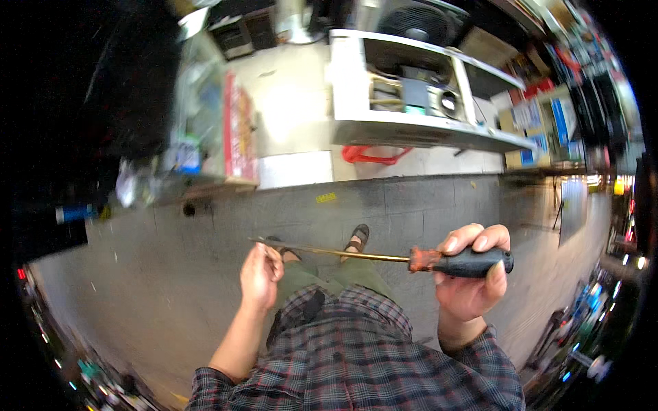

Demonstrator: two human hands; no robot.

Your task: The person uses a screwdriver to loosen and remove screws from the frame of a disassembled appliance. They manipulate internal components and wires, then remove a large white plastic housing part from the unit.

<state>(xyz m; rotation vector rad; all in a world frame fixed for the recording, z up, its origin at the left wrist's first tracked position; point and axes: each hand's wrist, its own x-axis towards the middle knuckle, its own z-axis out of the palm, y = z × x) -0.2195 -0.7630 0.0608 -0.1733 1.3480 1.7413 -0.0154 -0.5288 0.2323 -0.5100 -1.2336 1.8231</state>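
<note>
A long-shafted screwdriver (469, 262) lies level across the view, its black and orange handle at the right and its thin metal shaft reaching left. Fingers and thumb of my right hand (469, 281) are wrapped round the handle. At the far end of the shaft, my left hand (261, 274) is closed, thumb and fingertips pinched at the tip. Whether a small piece sits between those fingertips is too small to tell. Both hands are raised in front of my plaid shirt, above the grey floor (205, 253).
Ahead stands a white metal frame (349, 89) with equipment inside. Beneath it is a red plastic object (377, 155). A red-sided box (238, 130) stands at the left, and stacked boxes (541, 133) at the right. A yellow label (326, 198) lies on the floor. My feet show below.
</note>
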